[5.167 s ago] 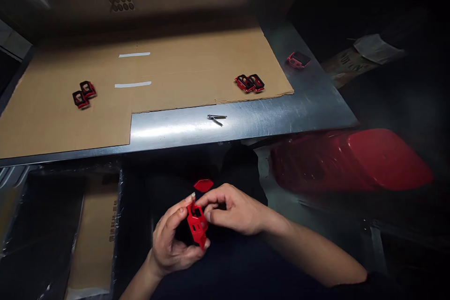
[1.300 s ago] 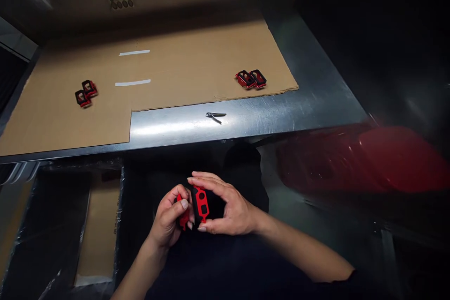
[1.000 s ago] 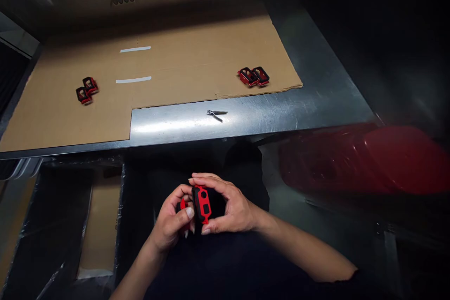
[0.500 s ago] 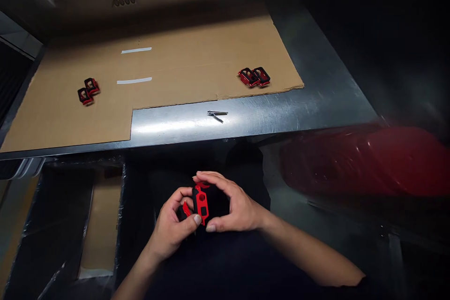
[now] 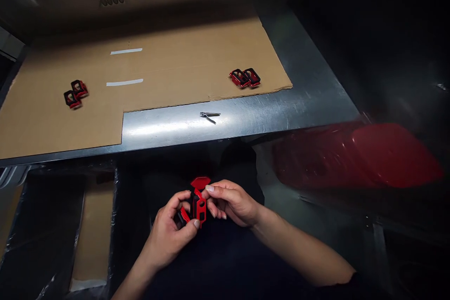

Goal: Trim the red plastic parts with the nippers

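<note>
A red and black plastic part (image 5: 201, 210), with a round and a square hole in its red face, is gripped in my left hand (image 5: 172, 225). Thumb and fingers close around its lower end. A second red and black piece (image 5: 183, 216) sits in the same palm, partly hidden. At the part's upper right edge is my right hand (image 5: 234, 202), thumb and forefinger together and the other fingers curled. A red flap (image 5: 200, 183) stands out above the part, near those fingertips. Whether anything small is between them is hidden.
On the metal bench (image 5: 267, 108) lies a cardboard sheet (image 5: 176, 70) with two white tape strips. Red and black parts rest in pairs, at left (image 5: 75, 94) and right (image 5: 245, 78). A small metal clipper-like tool (image 5: 210, 117) lies near the bench edge. A large red object (image 5: 386, 154) stands at right.
My right hand has gone from spread around the part to fingers drawn together at its upper edge. The red flap above shows more clearly. The view has shifted slightly right.
</note>
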The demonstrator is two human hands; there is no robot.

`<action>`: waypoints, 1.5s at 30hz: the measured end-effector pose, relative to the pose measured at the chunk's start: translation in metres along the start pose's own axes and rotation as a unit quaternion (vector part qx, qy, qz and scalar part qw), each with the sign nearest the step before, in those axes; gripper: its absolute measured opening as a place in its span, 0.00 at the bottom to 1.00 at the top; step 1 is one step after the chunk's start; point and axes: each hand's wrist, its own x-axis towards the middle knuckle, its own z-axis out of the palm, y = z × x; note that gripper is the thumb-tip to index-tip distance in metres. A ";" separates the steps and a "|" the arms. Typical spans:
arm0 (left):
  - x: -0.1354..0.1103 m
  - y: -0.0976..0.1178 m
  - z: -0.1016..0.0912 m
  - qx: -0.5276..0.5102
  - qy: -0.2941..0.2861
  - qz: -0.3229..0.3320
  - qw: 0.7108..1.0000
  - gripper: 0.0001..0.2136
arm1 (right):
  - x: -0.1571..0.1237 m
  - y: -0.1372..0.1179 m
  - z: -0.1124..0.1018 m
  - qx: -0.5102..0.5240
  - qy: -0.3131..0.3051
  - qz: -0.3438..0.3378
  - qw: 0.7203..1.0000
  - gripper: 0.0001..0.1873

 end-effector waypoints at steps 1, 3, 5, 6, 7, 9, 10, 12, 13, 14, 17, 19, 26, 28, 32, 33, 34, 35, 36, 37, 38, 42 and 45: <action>0.000 -0.001 0.000 0.008 0.003 0.009 1.000 0.21 | 0.000 -0.001 0.001 -0.001 -0.002 0.004 1.000 0.25; -0.001 -0.004 -0.001 0.029 0.007 0.029 0.999 0.21 | 0.000 -0.003 0.002 -0.008 -0.008 0.010 1.000 0.25; -0.002 -0.008 -0.002 0.057 0.012 0.051 0.997 0.22 | -0.001 -0.006 0.004 -0.034 -0.012 0.010 0.999 0.25; -0.002 -0.010 -0.002 0.072 0.014 0.063 0.995 0.22 | -0.001 -0.007 0.004 -0.052 -0.012 0.009 0.999 0.25; -0.002 -0.012 -0.003 0.085 0.017 0.074 0.993 0.23 | -0.002 -0.009 0.005 -0.071 -0.010 0.008 0.997 0.24; -0.002 -0.015 -0.005 0.101 0.028 0.089 0.991 0.22 | -0.004 -0.012 0.006 -0.107 -0.007 0.007 0.994 0.21; -0.001 -0.016 -0.006 0.100 0.033 0.093 0.990 0.21 | -0.006 -0.013 0.006 -0.120 -0.007 0.004 0.993 0.20; 0.001 -0.019 -0.010 0.064 0.042 0.082 0.994 0.19 | -0.009 -0.013 0.006 -0.142 -0.014 -0.010 0.990 0.17; 0.002 -0.021 -0.011 0.027 0.045 0.066 0.996 0.18 | -0.010 -0.013 0.005 -0.152 -0.021 -0.022 0.988 0.17; 0.003 -0.023 -0.013 -0.019 0.046 0.045 0.998 0.18 | -0.012 -0.012 0.005 -0.164 -0.025 -0.037 0.986 0.16; 0.004 -0.026 -0.014 -0.134 0.041 -0.002 0.990 0.20 | -0.014 -0.006 0.003 -0.227 -0.025 -0.103 0.968 0.14; 0.003 -0.024 -0.012 -0.150 0.044 0.015 0.988 0.23 | -0.014 -0.003 0.002 -0.275 -0.014 -0.154 0.949 0.12; -0.003 -0.014 -0.002 -0.077 0.092 0.127 0.985 0.31 | -0.006 0.005 -0.001 -0.303 -0.044 -0.215 0.927 0.11; -0.002 -0.017 -0.001 -0.032 0.100 0.159 0.982 0.33 | -0.004 0.006 -0.002 -0.306 -0.049 -0.212 0.927 0.12; 0.000 -0.023 0.001 0.026 0.097 0.222 0.970 0.37 | -0.001 0.008 -0.002 -0.305 -0.058 -0.211 0.927 0.10; 0.001 -0.023 0.002 0.041 0.097 0.228 0.968 0.38 | -0.001 0.008 -0.002 -0.305 -0.060 -0.211 0.927 0.09; 0.001 -0.023 0.003 0.056 0.098 0.233 0.966 0.38 | -0.001 0.008 -0.001 -0.306 -0.060 -0.211 0.927 0.08; 0.002 -0.023 0.003 0.072 0.100 0.237 0.964 0.38 | -0.001 0.008 -0.001 -0.308 -0.061 -0.211 0.926 0.08; 0.002 -0.022 0.003 0.087 0.104 0.242 0.961 0.38 | -0.001 0.008 -0.001 -0.310 -0.063 -0.210 0.925 0.07; 0.003 -0.021 0.004 0.100 0.109 0.250 0.957 0.38 | -0.001 0.008 0.000 -0.315 -0.065 -0.210 0.923 0.07; 0.003 -0.021 0.004 0.111 0.116 0.260 0.952 0.38 | -0.001 0.007 0.000 -0.322 -0.068 -0.210 0.921 0.06; 0.005 -0.019 0.006 0.135 0.146 0.292 0.936 0.38 | -0.002 0.000 -0.001 -0.335 -0.067 -0.234 0.910 0.06; 0.005 -0.019 0.007 0.162 0.160 0.293 0.929 0.40 | -0.007 -0.009 0.000 -0.334 -0.017 -0.265 0.904 0.09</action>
